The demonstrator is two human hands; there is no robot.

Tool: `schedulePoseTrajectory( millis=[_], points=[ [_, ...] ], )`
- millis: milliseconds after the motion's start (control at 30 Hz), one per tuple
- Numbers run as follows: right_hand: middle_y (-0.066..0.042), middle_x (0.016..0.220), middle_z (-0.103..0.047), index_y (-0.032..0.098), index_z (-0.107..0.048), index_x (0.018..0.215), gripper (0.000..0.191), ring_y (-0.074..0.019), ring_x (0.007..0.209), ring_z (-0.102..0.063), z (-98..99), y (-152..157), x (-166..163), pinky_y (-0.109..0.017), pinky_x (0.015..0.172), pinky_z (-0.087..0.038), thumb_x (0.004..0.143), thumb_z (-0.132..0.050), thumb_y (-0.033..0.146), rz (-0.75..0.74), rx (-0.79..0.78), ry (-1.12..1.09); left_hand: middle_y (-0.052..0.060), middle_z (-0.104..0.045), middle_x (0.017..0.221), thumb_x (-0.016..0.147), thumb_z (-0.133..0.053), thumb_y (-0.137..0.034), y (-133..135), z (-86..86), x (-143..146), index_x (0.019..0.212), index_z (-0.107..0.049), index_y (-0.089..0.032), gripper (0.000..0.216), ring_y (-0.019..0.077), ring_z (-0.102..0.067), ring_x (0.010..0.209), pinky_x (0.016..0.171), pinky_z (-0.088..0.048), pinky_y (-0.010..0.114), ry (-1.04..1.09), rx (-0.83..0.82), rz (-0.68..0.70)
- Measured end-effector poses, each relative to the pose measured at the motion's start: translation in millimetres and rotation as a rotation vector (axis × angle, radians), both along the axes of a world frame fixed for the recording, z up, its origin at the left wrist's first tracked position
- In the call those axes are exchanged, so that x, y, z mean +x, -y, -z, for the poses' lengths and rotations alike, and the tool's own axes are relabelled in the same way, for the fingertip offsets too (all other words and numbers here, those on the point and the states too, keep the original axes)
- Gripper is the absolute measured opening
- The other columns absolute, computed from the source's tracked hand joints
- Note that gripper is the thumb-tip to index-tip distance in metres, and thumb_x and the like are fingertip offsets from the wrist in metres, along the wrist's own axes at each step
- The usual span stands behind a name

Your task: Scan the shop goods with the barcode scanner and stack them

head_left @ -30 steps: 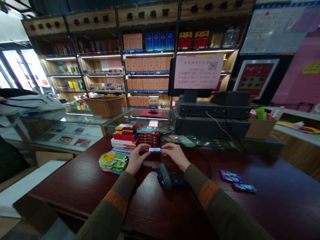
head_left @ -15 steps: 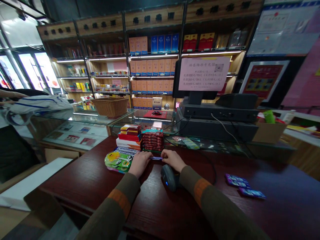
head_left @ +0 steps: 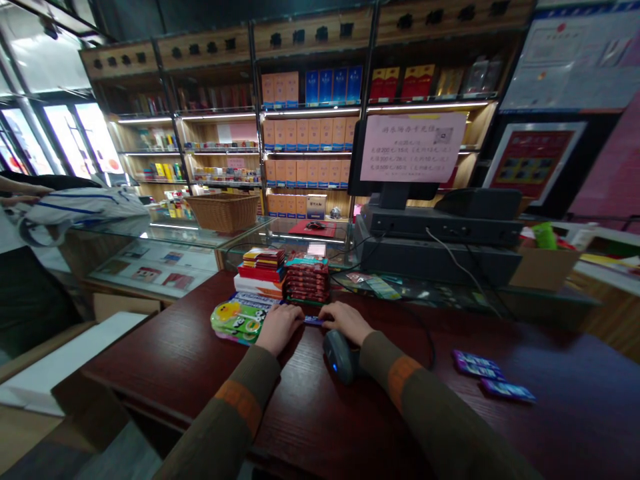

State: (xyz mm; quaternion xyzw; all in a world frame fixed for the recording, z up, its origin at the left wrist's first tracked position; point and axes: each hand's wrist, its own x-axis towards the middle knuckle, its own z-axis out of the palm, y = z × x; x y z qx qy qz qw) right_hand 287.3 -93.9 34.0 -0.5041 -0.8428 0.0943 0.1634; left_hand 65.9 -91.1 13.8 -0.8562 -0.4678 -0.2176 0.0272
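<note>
My left hand [head_left: 281, 328] and my right hand [head_left: 346, 323] grip opposite ends of a small purple candy pack [head_left: 313, 321], low over the dark wooden desk. Both hands have their fingers closed, partly hiding the pack's ends. A dark grey barcode scanner [head_left: 339, 357] with a blue light lies just under my right wrist. Beyond my fingers stands a stack of red-brown snack packets [head_left: 307, 280]. Beside it are piled red and white boxes [head_left: 259, 272]. To the left of my left hand lies a green panda-print package [head_left: 240, 321].
Two purple packs, one wider [head_left: 477, 365] and one narrow [head_left: 509, 390], lie on the desk's right side. A monitor [head_left: 410, 150] with a pink sign rises behind a glass counter. A wicker basket [head_left: 225, 212] stands back left. Another person's arm [head_left: 23, 188] reaches a white bag [head_left: 85, 203].
The pack between my hands has come slightly lower, and its lettering shows more. My right hand has shifted a little to the left. The whole view has drifted slightly.
</note>
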Motion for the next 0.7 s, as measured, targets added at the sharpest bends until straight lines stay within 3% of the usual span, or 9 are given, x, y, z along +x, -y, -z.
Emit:
schedulePoseTrajectory(
  millis=[333, 700],
  points=[
    [-0.009, 0.107, -0.070, 0.028, -0.072, 0.121, 0.031, -0.0236, 0.105, -0.058, 1.4, -7.7, -1.3, -0.031, 0.089, -0.044, 0.096, -0.053, 0.025, -0.037, 0.082, 0.205, 0.007, -0.073, 0.095, 0.094, -0.052, -0.024, -3.0, 0.9, 1.3, 0.088, -0.071, -0.022, 0.020, 0.0258, -0.058, 0.100, 0.091, -0.034, 0.042, 0.036, 0.105, -0.093],
    [-0.009, 0.110, -0.067, 0.030, -0.066, 0.130, 0.039, -0.0228, 0.106, -0.057, 9.1, -11.0, 0.0, -0.030, 0.090, -0.044, 0.097, -0.047, 0.021, -0.017, 0.072, 0.207, 0.007, -0.074, 0.101, 0.094, -0.050, -0.021, -4.2, 6.0, -0.6, 0.097, -0.075, -0.025, 0.025, 0.0291, -0.055, 0.105, 0.094, -0.032, 0.048, 0.026, 0.151, -0.123]
  ],
)
